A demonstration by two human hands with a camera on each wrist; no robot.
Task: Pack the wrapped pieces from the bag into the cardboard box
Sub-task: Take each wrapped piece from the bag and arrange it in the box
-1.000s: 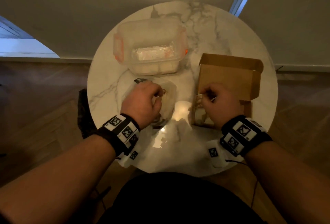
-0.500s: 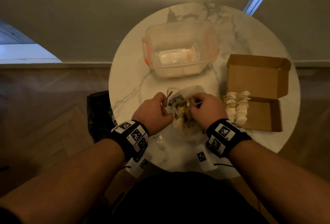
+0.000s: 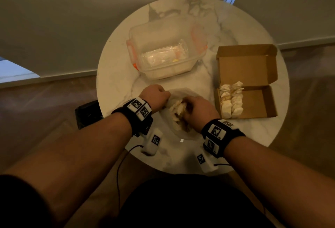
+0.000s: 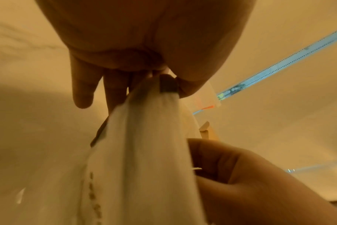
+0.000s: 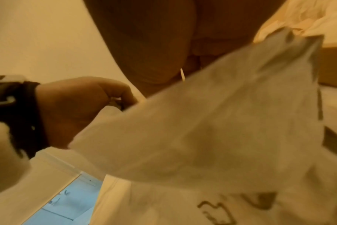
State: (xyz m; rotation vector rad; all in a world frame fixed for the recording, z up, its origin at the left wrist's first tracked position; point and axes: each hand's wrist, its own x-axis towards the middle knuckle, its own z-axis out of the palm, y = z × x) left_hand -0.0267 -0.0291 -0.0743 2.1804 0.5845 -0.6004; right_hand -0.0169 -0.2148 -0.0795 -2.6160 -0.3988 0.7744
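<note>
Wrapped pieces (image 3: 178,114) lie heaped in the open mouth of the translucent bag (image 3: 176,98), which rests on the round marble surface (image 3: 116,84) near its front edge. The left hand (image 3: 154,97) pinches the bag's rim, fingers (image 4: 83,91) curled on the film to hold the mouth open. The right hand (image 3: 196,108) reaches into the heap; whether its fingers have closed on a piece cannot be told, since the wrist view is blocked by the bag. Just right of the bag stands the cardboard box (image 3: 253,104), lid up, with two rows of pieces (image 3: 231,100) packed against its left wall. Behind the bag sits a clear plastic container (image 3: 163,49) with orange latches. The step in hand appears to be picking; the next move calls for carrying a piece rightward to the bare box floor beside the rows.
</note>
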